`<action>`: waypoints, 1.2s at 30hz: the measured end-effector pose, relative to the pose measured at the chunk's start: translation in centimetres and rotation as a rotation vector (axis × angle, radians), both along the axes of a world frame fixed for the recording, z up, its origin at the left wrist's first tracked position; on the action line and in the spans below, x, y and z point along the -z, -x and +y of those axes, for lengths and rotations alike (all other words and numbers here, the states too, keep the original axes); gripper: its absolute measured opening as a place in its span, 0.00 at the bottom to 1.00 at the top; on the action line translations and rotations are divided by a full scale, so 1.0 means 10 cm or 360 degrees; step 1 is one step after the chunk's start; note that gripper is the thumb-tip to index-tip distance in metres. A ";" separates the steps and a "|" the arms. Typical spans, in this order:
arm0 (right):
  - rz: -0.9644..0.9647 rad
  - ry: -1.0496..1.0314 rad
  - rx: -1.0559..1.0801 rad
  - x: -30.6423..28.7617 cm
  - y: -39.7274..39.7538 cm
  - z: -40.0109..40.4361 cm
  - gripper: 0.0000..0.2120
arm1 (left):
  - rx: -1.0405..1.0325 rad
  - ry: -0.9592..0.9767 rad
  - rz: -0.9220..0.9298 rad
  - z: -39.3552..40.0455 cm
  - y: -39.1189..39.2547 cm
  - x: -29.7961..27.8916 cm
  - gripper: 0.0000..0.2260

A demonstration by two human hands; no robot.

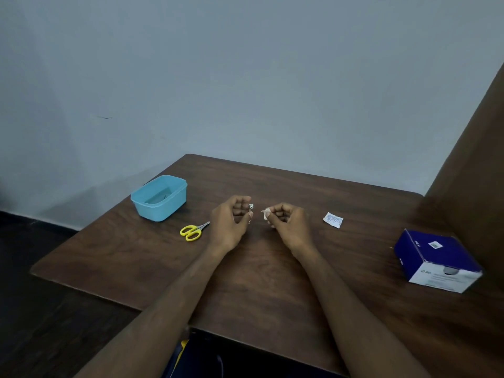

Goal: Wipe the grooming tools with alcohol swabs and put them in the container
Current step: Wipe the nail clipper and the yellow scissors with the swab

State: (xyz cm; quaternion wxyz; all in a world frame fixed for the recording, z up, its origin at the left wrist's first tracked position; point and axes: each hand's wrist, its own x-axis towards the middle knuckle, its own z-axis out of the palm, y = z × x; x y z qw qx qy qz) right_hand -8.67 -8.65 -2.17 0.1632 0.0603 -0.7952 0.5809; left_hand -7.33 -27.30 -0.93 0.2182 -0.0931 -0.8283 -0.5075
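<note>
We see both hands raised just above the middle of the tabletop [245, 282], close together but not touching. The left hand [230, 223] has its fingers curled and pinches a small metal nail clipper [251, 208] at the fingertips. The right hand [286, 222] is curled too and pinches a white swab [266, 214], held just beside the clipper with a small gap between them. Toward the far left corner sits a blue container [159, 197]; something dark lies inside it, too dim for us to tell what. Yellow-handled scissors [194, 230] lie between the container and the left hand, near the wrist. A small white packet [333, 220] lies to the right of the right hand, well apart from it. A blue and white box [436, 260] stands by the right edge.
</note>
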 end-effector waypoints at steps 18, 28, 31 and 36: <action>-0.0103 0.0105 0.0131 -0.07 -0.27 -1.29 0.04 | -0.0306 0.0208 0.0000 -1.35 -0.22 -0.73 0.06; -0.0060 0.0005 0.0230 0.06 -0.23 -1.30 0.03 | -0.0525 0.0562 -0.0290 -1.92 0.23 -0.91 0.07; -0.0053 -0.0014 0.0197 0.09 -0.20 -1.31 0.02 | -0.0533 0.0737 -0.0407 -1.93 0.35 -0.94 0.06; -0.0023 0.0007 0.0180 0.10 -0.20 -1.30 0.02 | -0.0471 0.1085 -0.0642 -1.85 0.43 -0.94 0.12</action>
